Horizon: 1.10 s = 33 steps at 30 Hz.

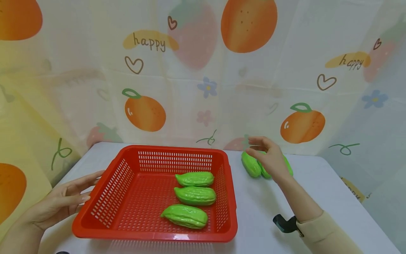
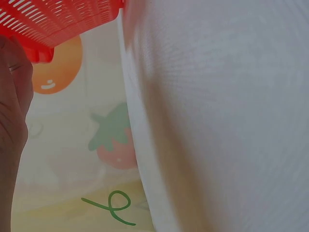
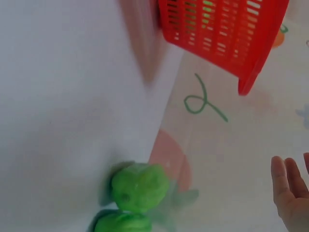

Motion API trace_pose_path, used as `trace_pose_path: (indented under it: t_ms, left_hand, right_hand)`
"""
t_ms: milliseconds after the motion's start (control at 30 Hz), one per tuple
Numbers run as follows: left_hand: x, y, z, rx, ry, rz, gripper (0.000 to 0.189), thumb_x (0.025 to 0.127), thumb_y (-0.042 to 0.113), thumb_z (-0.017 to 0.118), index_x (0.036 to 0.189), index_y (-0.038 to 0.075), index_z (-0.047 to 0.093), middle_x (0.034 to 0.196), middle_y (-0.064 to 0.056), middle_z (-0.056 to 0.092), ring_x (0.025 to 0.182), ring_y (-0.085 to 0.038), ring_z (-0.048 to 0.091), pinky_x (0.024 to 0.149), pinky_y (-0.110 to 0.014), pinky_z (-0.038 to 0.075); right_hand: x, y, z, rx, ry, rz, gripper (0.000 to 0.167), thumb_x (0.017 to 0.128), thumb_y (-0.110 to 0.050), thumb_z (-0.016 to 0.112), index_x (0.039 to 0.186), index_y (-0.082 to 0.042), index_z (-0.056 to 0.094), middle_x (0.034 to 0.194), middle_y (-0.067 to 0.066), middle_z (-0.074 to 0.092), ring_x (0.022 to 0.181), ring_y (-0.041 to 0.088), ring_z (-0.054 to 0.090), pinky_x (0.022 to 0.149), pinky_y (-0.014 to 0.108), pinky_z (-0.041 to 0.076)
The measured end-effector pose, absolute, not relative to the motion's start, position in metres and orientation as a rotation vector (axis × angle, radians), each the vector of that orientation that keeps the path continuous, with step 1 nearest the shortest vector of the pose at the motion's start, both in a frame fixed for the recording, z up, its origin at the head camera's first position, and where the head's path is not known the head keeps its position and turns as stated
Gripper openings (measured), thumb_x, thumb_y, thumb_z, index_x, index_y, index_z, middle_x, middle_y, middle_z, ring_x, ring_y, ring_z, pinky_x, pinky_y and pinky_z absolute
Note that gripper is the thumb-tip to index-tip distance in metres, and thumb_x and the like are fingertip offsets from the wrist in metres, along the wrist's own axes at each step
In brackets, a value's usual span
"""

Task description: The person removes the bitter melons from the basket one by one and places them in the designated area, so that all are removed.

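A red plastic basket (image 1: 155,237) with slotted walls stands on the table. Three green, ridged bitter melons (image 1: 195,196) lie in its right half, roughly parallel. At the basket's left wall is my left hand (image 1: 61,201), its loosely bent fingers against the outside; the left wrist view shows the hand (image 2: 13,92) only in part. My right hand (image 1: 269,160) is raised over more bitter melons (image 1: 251,164) behind the basket's right side, partly hidden by that hand. It holds nothing, and its fingers are extended. In the right wrist view, two bitter melons (image 3: 140,187) lie apart from the hand (image 3: 292,200).
A white cloth covers the table (image 1: 253,211). Behind it hangs a curtain (image 1: 241,98) printed with fruit and hearts. A black strap piece (image 1: 285,224) sits by the right sleeve.
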<state>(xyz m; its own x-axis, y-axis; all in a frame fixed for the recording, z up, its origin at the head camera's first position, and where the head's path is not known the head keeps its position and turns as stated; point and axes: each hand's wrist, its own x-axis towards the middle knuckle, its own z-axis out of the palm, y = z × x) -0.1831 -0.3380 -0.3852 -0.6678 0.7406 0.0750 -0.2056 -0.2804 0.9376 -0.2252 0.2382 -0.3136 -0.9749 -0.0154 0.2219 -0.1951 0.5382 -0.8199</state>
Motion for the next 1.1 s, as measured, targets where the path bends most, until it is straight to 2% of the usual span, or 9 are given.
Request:
trace_pose_path:
  t_ms: [200,567,833,1100]
  left_hand:
    - [-0.184,-0.338,-0.386,0.702,1.333,1.992,0.067,0.100,-0.010,0.021,0.160,0.020,0.015,0.156,0.006,0.044,0.134,-0.023,0.056,0.103,-0.040,0.053]
    - [-0.183,-0.338,-0.385,0.701,1.346,1.991,0.067,0.100,-0.010,0.021,0.160,0.020,0.015,0.156,0.006,0.044,0.134,-0.023,0.056,0.102,-0.040,0.054]
    - [-0.185,-0.342,-0.388,0.659,1.376,1.980,0.066,0.101,-0.008,0.023,0.157,0.026,0.027,0.155,0.009,0.046,0.133,-0.022,0.057,0.102,-0.039,0.054]
    - [-0.184,-0.340,-0.385,0.686,1.364,1.981,0.067,0.100,-0.010,0.021,0.159,0.021,0.019,0.156,0.007,0.045,0.134,-0.022,0.056,0.103,-0.040,0.054]
  right_hand:
    - [-0.223,0.222,-0.313,0.248,-2.603,1.411,0.042,0.094,-0.030,0.066,0.132,-0.014,0.059,0.132,0.010,0.064,0.121,0.028,0.060,0.091,0.032,0.054]
    - [-0.226,0.197,-0.318,0.426,-2.566,1.520,0.041,0.090,-0.021,0.071,0.129,-0.014,0.061,0.130,0.013,0.064,0.118,0.034,0.064,0.088,0.037,0.060]
    - [-0.227,0.180,-0.322,0.467,-2.613,1.574,0.044,0.090,-0.023,0.071,0.132,-0.016,0.060,0.134,0.014,0.062,0.121,0.035,0.061,0.092,0.042,0.059]
    - [-0.226,0.164,-0.322,0.545,-2.607,1.589,0.044,0.089,-0.020,0.072,0.132,-0.016,0.060,0.136,0.014,0.061,0.121,0.033,0.062,0.092,0.041,0.058]
